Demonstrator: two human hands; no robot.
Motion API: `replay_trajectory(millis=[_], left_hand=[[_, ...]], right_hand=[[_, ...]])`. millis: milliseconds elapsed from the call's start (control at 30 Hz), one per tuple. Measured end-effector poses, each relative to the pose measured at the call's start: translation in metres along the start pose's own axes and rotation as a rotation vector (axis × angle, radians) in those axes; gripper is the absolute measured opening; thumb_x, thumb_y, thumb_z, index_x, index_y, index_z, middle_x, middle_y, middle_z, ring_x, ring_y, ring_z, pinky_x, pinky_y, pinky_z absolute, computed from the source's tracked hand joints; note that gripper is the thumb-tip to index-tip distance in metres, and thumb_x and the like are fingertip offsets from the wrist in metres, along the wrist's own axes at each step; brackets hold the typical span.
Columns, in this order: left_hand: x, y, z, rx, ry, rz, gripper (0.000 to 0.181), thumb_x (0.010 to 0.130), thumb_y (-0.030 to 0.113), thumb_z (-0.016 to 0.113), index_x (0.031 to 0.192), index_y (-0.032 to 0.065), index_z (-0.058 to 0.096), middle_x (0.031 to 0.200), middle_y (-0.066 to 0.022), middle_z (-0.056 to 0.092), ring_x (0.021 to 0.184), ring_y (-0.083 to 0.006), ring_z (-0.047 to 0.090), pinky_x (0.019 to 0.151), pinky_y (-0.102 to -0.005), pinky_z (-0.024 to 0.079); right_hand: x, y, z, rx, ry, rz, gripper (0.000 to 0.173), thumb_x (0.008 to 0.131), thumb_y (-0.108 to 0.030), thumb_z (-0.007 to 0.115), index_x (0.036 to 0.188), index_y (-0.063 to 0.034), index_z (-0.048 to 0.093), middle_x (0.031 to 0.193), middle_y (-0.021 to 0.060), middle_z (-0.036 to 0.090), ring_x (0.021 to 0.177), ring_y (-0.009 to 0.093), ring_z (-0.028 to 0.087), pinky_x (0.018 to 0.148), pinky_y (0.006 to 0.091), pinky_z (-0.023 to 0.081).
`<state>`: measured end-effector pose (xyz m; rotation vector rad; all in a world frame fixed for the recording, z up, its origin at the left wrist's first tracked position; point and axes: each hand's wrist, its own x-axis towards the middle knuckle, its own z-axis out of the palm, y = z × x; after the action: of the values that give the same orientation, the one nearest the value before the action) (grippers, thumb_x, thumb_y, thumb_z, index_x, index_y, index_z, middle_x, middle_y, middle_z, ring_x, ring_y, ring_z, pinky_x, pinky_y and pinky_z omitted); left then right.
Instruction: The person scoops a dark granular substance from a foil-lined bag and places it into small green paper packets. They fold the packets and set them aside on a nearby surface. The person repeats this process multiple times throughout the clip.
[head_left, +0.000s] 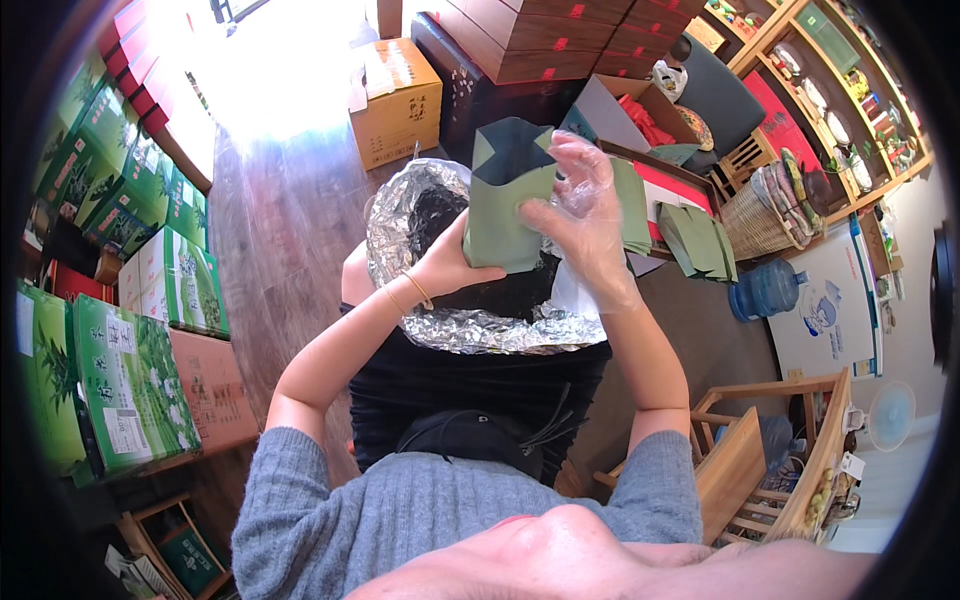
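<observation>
An upright green paper bag (510, 217) with a dark inside stands open at the top, in front of my chest. My left hand (454, 259) grips its lower left side, thumb along the bottom. A clear plastic glove covers my right hand (581, 214); its thumb lies on the bag's front and its fingers are at the upper right rim. Below both hands, a large foil-lined bag (427, 330) rests at my lap, with dark loose contents (491, 296) that look like tea leaves. The paper bag hides part of it.
More flat green paper bags (694, 240) lie at the right by a shallow red-lined box (675, 184). A yellow carton (397, 101) stands ahead on the floor. Green cartons (135, 382) are stacked at the left. A water jug (765, 289) and wooden chair (739, 457) are at the right.
</observation>
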<state>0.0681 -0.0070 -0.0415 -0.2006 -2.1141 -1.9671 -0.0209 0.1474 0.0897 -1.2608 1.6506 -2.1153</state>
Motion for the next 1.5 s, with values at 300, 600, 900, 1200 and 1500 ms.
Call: replay_trajectory(millis=[300, 600, 900, 1200, 1500], left_hand=[[-0.011, -0.012, -0.009, 0.275, 0.229, 0.078, 0.076, 0.069, 0.018, 0.084, 0.131, 0.0028, 0.042, 0.114, -0.0151, 0.06, 0.108, -0.0266, 0.059, 0.093, -0.0365, 0.046], [-0.012, -0.005, -0.002, 0.21, 0.226, 0.084, 0.076, 0.069, 0.02, 0.084, 0.13, 0.0031, 0.043, 0.115, -0.0135, 0.06, 0.107, -0.0236, 0.059, 0.093, -0.0353, 0.046], [-0.009, 0.0, -0.008, 0.183, 0.115, 0.051, 0.084, 0.069, 0.015, 0.084, 0.137, 0.0051, 0.035, 0.123, -0.0127, 0.055, 0.117, -0.022, 0.053, 0.099, -0.0358, 0.042], [0.006, 0.043, -0.009, 0.026, 0.283, 0.396, 0.058, 0.072, 0.002, 0.078, 0.118, 0.0039, 0.043, 0.131, -0.0116, 0.046, 0.12, -0.0198, 0.048, 0.105, -0.0349, 0.038], [0.028, 0.067, -0.001, 0.173, 0.492, 0.271, 0.014, 0.076, -0.001, 0.074, 0.088, -0.0009, 0.067, 0.08, -0.0014, 0.066, 0.075, -0.01, 0.061, 0.07, -0.0239, 0.048]], right_hand=[[0.006, -0.056, -0.003, -0.841, -0.253, -0.148, 0.029, 0.072, -0.006, 0.074, 0.099, -0.0076, 0.065, 0.119, 0.0149, 0.051, 0.101, 0.034, 0.06, 0.086, 0.0366, 0.051], [0.006, -0.028, -0.011, -0.278, -0.084, 0.087, 0.034, 0.077, 0.0, 0.073, 0.107, -0.0057, 0.059, 0.09, 0.0031, 0.059, 0.082, 0.012, 0.061, 0.077, 0.0274, 0.05], [0.014, -0.019, -0.009, -0.431, -0.128, 0.052, 0.017, 0.07, -0.005, 0.08, 0.08, -0.0026, 0.066, 0.082, 0.0002, 0.057, 0.076, 0.01, 0.053, 0.066, 0.0253, 0.043], [0.021, -0.014, -0.004, -0.448, -0.134, -0.025, 0.014, 0.073, -0.001, 0.077, 0.078, -0.0004, 0.064, 0.08, 0.0005, 0.06, 0.073, 0.009, 0.055, 0.067, 0.0247, 0.045], [0.022, -0.034, -0.019, -0.587, -0.228, 0.179, 0.017, 0.075, -0.014, 0.078, 0.077, -0.0001, 0.068, 0.074, 0.0071, 0.065, 0.065, 0.012, 0.058, 0.064, 0.0269, 0.046]])
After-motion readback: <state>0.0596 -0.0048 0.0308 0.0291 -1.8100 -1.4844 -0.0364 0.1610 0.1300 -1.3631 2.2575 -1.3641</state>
